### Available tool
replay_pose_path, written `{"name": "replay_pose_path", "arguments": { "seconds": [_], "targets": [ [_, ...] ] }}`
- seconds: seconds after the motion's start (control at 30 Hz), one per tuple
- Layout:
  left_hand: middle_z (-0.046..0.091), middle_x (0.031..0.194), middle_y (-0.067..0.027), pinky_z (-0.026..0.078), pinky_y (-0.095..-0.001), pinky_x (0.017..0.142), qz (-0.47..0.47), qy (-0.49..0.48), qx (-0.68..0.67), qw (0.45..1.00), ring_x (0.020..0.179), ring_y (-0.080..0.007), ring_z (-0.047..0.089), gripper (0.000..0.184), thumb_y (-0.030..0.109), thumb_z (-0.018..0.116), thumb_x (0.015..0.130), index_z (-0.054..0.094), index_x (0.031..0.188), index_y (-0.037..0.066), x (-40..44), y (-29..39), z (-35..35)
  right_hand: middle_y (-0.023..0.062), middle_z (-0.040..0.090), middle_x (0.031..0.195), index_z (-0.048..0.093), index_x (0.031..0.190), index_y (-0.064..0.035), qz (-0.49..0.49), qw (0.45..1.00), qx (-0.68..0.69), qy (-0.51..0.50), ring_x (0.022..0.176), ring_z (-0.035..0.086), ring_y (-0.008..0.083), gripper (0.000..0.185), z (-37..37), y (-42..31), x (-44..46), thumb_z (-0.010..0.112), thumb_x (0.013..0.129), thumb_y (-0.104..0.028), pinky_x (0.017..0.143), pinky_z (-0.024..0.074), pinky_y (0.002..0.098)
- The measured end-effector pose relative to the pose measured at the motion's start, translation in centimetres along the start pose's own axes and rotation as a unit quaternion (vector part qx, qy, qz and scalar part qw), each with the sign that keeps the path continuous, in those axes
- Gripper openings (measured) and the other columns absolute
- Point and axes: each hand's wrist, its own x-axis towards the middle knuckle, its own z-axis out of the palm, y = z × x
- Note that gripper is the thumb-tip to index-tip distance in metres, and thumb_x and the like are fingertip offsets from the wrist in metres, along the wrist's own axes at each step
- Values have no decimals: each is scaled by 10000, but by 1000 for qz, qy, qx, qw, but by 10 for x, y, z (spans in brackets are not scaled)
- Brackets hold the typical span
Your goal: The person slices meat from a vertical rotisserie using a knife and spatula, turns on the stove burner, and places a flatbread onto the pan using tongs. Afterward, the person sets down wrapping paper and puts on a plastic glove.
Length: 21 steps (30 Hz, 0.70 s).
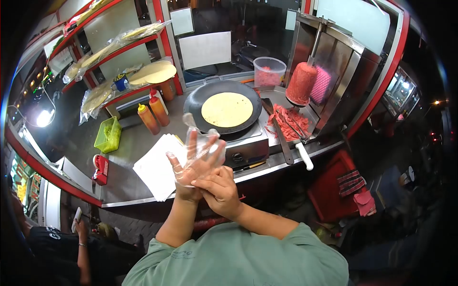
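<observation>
My left hand (196, 164) is raised with its fingers spread, inside a loose clear plastic glove (213, 145) that crumples past the fingertips. Closed at the base of that palm, my right hand (220, 191) pinches the glove's lower edge. Just beyond them, a round flatbread (227, 109) lies flat in a wide black pan (194, 101) on the stove (253, 148). A stack of white paper sheets (155, 169) sits left of my hands, partly hidden behind the left one.
On the right are a meat cone (302, 83) on a vertical spit, shaved meat (288, 121), a long dark blade (281, 138) and a white-handled knife (304, 156). Sauce bottles (149, 119), a green basket (109, 135) and a red tape dispenser (100, 169) stand left. A person's hand (81, 229) holds a phone.
</observation>
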Motion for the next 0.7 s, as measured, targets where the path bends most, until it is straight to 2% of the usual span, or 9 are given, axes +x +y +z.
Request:
{"name": "replay_pose_path", "arguments": {
  "seconds": [0.1, 0.23, 0.37, 0.4, 0.5, 0.57, 0.6, 0.67, 0.7],
  "targets": [
    [306, 1689, -147, 334, -652, 1184, -35, -124, -29, 991, 1536, -417, 315, 829, 774, 338, 1014, 270, 1675, 279, 4, -4, 4, 3, 705, 884, 791, 1077, -106, -1, 1000, 6, -20, 859, 603, 221, 338, -3, -4, 0, 804, 758, 2, 880, 414, 378],
    [296, 1717, -92, 419, -648, 1121, 150, 87, 100, 980, 1546, -368, 322, 807, 729, 331, 1039, 289, 1671, 229, 37, 10, 0, 21, 663, 854, 763, 1077, -69, -37, 997, 45, -43, 849, 602, 237, 313, 2, 5, -3, 794, 771, -7, 825, 451, 393],
    [555, 1555, -88, 396, -646, 1140, 138, -30, -1, 990, 1496, -282, 443, 705, 652, 340, 1081, 390, 1627, 210, 36, 18, -14, 63, 608, 800, 752, 1075, -38, -52, 994, 78, -59, 791, 573, 250, 265, 6, 6, -12, 792, 814, -15, 765, 455, 393],
    [729, 1283, -58, 424, -566, 1144, 154, 46, -40, 986, 1254, -208, 652, 641, 619, 321, 1102, 508, 1550, 201, 31, 17, -6, 69, 614, 810, 750, 1081, -35, -6, 987, 134, -86, 792, 575, 251, 243, 4, 9, -19, 787, 841, -25, 763, 460, 386],
    [732, 1017, -39, 556, -368, 830, 148, -58, -73, 985, 733, -95, 646, 657, 632, 312, 1102, 579, 1487, 173, 8, 14, -29, 58, 669, 868, 730, 1120, -17, 173, 922, 310, -154, 842, 603, 199, 157, -2, 27, -55, 714, 1003, -121, 780, 490, 338],
    [714, 1148, -126, 486, -316, 458, 35, -107, -151, 982, 534, -116, 544, 760, 719, 256, 1067, 488, 1573, 201, -27, 7, 8, 45, 702, 1048, 683, 1238, -24, 448, 730, 474, -202, 956, 633, 123, 299, -8, 40, -62, 562, 1103, -262, 889, 524, 295],
    [586, 1331, -253, 552, -384, 519, -57, -162, -155, 973, 674, -286, 648, 862, 821, 205, 992, 290, 1637, 256, -44, -1, 11, 51, 697, 1108, 663, 1288, -26, 516, 616, 565, -188, 998, 640, 112, 356, -11, 41, -59, 510, 1126, -304, 917, 532, 286],
    [364, 1569, -404, 626, -573, 828, -191, -275, -112, 936, 1101, -591, 675, 1054, 951, 143, 881, 20, 1701, 300, -77, -23, -5, 60, 678, 1172, 637, 1336, -34, 424, 592, 581, -363, 1059, 641, 127, 348, -21, 52, -56, 505, 1114, -266, 958, 529, 299],
    [202, 1660, -378, 354, -723, 1146, -275, -280, -93, 915, 1360, -570, 515, 1052, 943, 148, 887, -27, 1698, 297, -92, -28, -3, 47, 677, 1164, 646, 1311, -40, 386, 605, 547, -430, 1054, 630, 119, 308, -22, 52, -51, 526, 1101, -231, 949, 517, 292]
  ]
}}
